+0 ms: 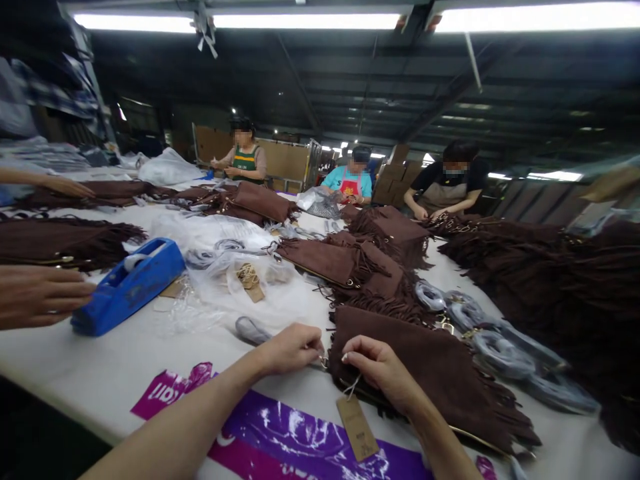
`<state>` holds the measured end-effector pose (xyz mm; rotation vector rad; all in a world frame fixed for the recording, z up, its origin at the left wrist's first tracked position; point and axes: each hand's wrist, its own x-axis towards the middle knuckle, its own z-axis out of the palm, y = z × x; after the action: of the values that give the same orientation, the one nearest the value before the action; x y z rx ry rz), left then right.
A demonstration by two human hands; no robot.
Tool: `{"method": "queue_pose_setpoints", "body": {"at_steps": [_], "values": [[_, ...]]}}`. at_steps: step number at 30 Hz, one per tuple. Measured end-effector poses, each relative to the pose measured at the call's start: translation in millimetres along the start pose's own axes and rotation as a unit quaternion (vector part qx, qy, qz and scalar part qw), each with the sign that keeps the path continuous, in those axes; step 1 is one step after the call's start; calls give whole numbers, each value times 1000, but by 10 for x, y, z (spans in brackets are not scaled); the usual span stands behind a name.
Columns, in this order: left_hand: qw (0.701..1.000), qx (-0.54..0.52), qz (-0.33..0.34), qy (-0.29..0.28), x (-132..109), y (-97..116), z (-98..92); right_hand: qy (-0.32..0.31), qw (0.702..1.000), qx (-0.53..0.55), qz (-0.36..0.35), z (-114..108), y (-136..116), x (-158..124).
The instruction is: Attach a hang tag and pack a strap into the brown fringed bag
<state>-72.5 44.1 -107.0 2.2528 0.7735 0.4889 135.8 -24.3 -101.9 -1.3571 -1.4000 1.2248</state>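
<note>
A brown suede fringed bag point(430, 373) lies on the white table point(100, 373) in front of me. My left hand point(293, 348) is closed in a pinch at the bag's left corner, on a small metal ring. My right hand point(377, 367) is closed too, pinching a thin string at the same corner. From that string a tan paper hang tag point(357, 427) dangles onto a purple plastic sheet point(280, 433).
A blue tape dispenser point(127, 283) sits at left, beside another person's hand point(35, 293). Clear plastic bags point(240, 280) and grey wrapped straps point(480, 333) lie mid-table. Heaps of brown fringed bags point(560, 280) fill the right side. Three people work across the far edge.
</note>
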Motion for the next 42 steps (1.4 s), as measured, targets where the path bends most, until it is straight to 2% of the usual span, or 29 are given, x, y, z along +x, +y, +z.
{"method": "queue_pose_setpoints", "body": {"at_steps": [5,11,19,23,28,32,36,42], "values": [[998,63,22,-3,1,107,95,-12,999,5,-42,20,38,6],[976,214,-21,-31,-53,285,111,6,997,-20,-72,52,66,-5],[959,271,-84,-16,-112,353,141,31,992,-92,-86,118,101,-22],[950,305,-71,-18,-145,349,184,50,982,-144,-109,148,100,-37],[957,284,-57,-11,-181,318,156,68,960,-221,-157,175,91,-70],[974,214,-70,3,-185,316,94,95,937,-268,-203,194,72,-97],[987,140,-77,26,-180,342,55,93,918,-298,-244,235,21,-118],[990,120,-68,34,-179,364,53,79,901,-351,-242,284,-17,-117]]}}
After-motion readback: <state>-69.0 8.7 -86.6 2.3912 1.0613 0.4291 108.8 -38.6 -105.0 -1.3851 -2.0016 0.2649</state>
